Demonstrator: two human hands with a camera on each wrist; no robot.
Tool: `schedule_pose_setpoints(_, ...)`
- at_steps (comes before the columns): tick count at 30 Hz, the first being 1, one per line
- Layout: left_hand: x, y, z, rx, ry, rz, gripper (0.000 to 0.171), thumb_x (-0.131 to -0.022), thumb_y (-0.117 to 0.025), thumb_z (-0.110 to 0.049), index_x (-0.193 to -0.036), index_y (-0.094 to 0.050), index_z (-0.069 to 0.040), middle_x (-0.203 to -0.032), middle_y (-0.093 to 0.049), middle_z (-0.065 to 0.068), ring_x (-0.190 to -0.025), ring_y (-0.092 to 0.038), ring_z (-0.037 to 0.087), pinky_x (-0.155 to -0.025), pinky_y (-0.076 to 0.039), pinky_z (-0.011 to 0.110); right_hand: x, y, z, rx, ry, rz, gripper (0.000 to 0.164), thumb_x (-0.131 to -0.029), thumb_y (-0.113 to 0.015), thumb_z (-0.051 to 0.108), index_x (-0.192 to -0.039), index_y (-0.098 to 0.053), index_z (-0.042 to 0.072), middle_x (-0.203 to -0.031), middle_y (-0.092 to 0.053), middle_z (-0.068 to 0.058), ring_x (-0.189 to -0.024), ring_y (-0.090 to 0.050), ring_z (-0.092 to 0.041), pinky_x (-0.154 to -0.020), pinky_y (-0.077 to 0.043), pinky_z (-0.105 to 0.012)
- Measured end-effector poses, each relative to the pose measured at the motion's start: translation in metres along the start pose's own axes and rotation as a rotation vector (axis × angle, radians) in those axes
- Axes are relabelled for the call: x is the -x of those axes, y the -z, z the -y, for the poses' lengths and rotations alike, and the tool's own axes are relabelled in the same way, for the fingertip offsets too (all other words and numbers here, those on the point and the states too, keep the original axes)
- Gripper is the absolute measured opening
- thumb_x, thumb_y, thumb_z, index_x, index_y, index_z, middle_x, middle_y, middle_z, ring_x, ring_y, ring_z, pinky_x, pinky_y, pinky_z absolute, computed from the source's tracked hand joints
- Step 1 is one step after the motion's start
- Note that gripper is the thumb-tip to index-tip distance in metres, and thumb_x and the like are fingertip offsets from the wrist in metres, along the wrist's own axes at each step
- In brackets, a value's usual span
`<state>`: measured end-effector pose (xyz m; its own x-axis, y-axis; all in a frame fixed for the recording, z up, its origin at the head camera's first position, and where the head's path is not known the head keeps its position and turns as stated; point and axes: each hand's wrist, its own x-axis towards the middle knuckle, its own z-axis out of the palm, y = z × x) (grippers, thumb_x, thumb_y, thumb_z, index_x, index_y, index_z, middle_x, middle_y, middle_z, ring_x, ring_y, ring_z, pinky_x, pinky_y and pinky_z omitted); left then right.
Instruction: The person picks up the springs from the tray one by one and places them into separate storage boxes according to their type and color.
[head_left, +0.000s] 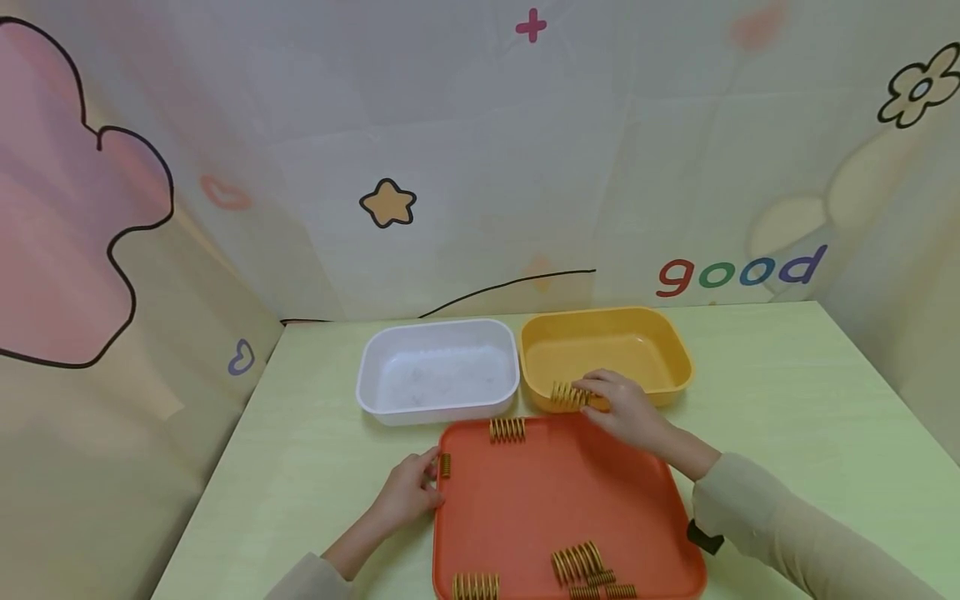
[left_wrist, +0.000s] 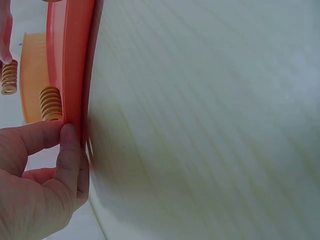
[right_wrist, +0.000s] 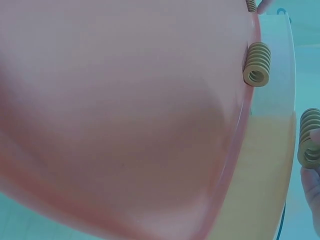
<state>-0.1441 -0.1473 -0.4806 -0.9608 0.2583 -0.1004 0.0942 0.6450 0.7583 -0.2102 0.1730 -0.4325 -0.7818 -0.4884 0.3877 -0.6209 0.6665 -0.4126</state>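
Your right fingers (head_left: pixel 597 386) pinch a spring (head_left: pixel 566 395), left fingers (left_wrist: pixel 68 155) a tray (head_left: pixel 555 508): likely a transfer, calling for release over the yellow bin (head_left: pixel 600 354).

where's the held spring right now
In the head view, the spring is in the right hand, by the near rim of the yellow bin, right of the white bin.

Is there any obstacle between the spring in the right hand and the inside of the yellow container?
Possibly the near rim of the yellow container: in the head view, the spring in the right hand overlaps it, height unclear. Nothing else visible stands between.
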Motion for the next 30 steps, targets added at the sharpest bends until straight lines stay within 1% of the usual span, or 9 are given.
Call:
schedule_pose_setpoints(9,-0.001,0.001,0.001,0.019,0.011,0.005,0.067,-0.064,-0.062,0.010,-0.127,-0.040,0.010,-0.080,-0.046,0.009,-0.061,-0.050,0.010,-0.050,-0.042,0.017,-0.004,-0.001,-0.005,-0.009,-0.006,-0.021,0.031,-0.071,-0.068,0.003,-0.101,-0.063,-0.001,-0.095,-0.060,-0.011,-0.087,-0.058,-0.024,-0.076,-0.049,-0.038)
schedule_pose_setpoints(12,-0.002,0.001,0.002,0.011,0.011,0.007,0.067,-0.064,-0.063,0.010,-0.127,-0.040,0.009,-0.080,-0.046,0.009,-0.061,-0.050,0.010,-0.051,-0.042,0.017,-0.006,-0.002,-0.006,-0.012,-0.009,-0.026,0.031,-0.071,-0.068,0.001,-0.101,-0.063,-0.002,-0.095,-0.060,-0.012,-0.087,-0.058,-0.024,-0.076,-0.049,-0.039)
schedule_pose_setpoints(19,-0.002,0.001,0.002,0.000,0.006,0.005,0.067,-0.064,-0.064,0.009,-0.126,-0.040,0.010,-0.080,-0.047,0.009,-0.061,-0.050,0.011,-0.051,-0.042,0.017,-0.010,-0.001,-0.008,-0.017,0.015,-0.054,0.032,-0.069,-0.068,0.000,-0.100,-0.063,-0.004,-0.094,-0.060,-0.014,-0.086,-0.058,-0.027,-0.074,-0.050,-0.039)
schedule_pose_setpoints(26,-0.002,0.000,0.003,0.011,0.023,0.014,0.067,-0.065,-0.066,0.007,-0.127,-0.040,0.009,-0.081,-0.046,0.009,-0.061,-0.049,0.011,-0.052,-0.042,0.018,-0.013,-0.004,-0.010,-0.017,0.001,-0.046,0.032,-0.070,-0.068,0.001,-0.102,-0.063,-0.003,-0.096,-0.060,-0.013,-0.087,-0.058,-0.026,-0.074,-0.050,-0.039)
schedule_pose_setpoints(30,-0.002,0.000,0.003,0.012,0.017,0.011,0.066,-0.065,-0.066,0.007,-0.126,-0.041,0.009,-0.081,-0.046,0.009,-0.061,-0.048,0.011,-0.051,-0.041,0.018,-0.015,-0.004,-0.011,-0.009,-0.006,-0.044,0.032,-0.071,-0.068,0.001,-0.102,-0.063,-0.002,-0.096,-0.060,-0.013,-0.088,-0.058,-0.026,-0.074,-0.050,-0.039)
